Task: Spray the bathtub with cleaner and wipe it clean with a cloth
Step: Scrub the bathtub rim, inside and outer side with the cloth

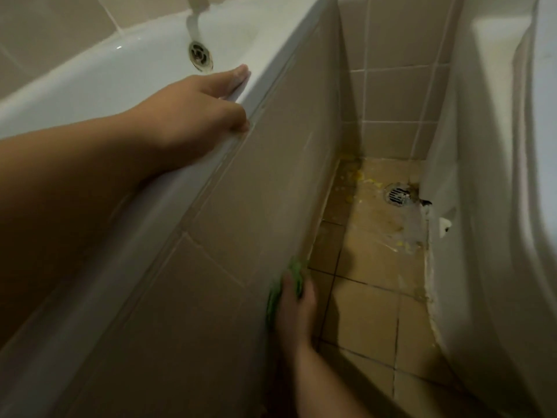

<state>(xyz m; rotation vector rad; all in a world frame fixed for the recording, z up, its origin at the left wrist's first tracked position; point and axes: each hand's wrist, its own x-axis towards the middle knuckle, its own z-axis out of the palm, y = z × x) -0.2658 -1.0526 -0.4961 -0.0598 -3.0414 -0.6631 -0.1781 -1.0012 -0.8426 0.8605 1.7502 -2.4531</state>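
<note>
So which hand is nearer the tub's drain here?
Left. The left hand grips the tub rim just below the drain; the right hand presses a green cloth low on the tiled side panel.

Bathtub (90,86) at 10 o'clock; tiled side panel (211,267) centre; floor drain (398,194) at 3 o'clock, on floor (370,297).
</note>
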